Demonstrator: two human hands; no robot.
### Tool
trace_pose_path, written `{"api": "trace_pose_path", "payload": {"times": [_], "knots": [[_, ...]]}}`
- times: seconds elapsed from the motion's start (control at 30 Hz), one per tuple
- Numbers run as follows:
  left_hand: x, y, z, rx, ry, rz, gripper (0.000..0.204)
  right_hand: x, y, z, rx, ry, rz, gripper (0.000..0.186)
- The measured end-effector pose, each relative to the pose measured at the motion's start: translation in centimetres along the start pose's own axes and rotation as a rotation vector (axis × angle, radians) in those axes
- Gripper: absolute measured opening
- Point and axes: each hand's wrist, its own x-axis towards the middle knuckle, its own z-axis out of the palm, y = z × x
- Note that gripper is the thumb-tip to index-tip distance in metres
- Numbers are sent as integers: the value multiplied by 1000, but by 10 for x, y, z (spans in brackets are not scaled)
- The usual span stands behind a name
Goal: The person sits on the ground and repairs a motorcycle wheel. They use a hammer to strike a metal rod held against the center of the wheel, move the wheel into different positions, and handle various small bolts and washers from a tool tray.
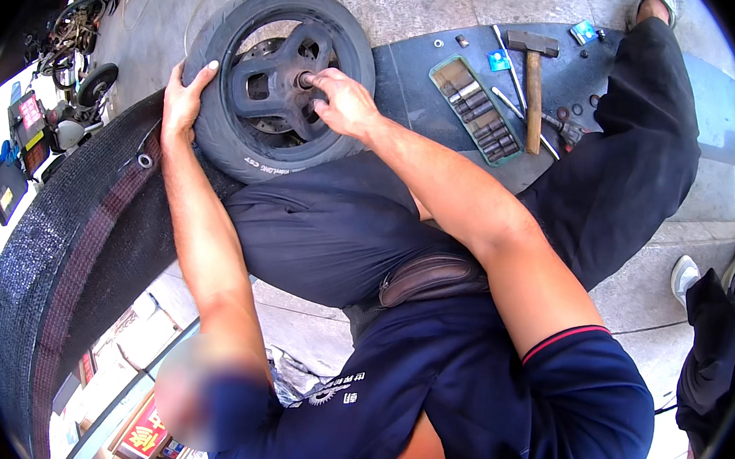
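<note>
A scooter wheel [274, 160] with a black tyre and dark three-spoke rim leans by my bent leg at the upper left. My left hand [182, 104] steadies it from the left, with the thumb on the sidewall and the fingers along the tread. At the centre of the rim, my right hand [343, 102] has its bent fingers against the hub [300, 80]. A small round metal part shows at the fingertips; whether it is loose or part of the hub cannot be told. A brake disc [263, 124] shows behind the spokes.
Right of the wheel, a dark mat [401, 81] holds a green socket tray [478, 109], a wooden-handled hammer [533, 96], metal rods and small rings [577, 109]. Black mesh fabric [48, 230] hangs at the left. Another person's legs [713, 330] are at the far right.
</note>
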Motion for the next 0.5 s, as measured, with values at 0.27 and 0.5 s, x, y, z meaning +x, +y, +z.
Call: {"api": "trace_pose_path", "payload": {"times": [0.27, 0.5], "knots": [[-25, 14, -2, -104, -74, 89, 92, -70, 117, -201, -743, 735, 923, 70], [-78, 33, 3, -265, -34, 225, 90, -82, 134, -221, -548, 543, 1158, 62]]}}
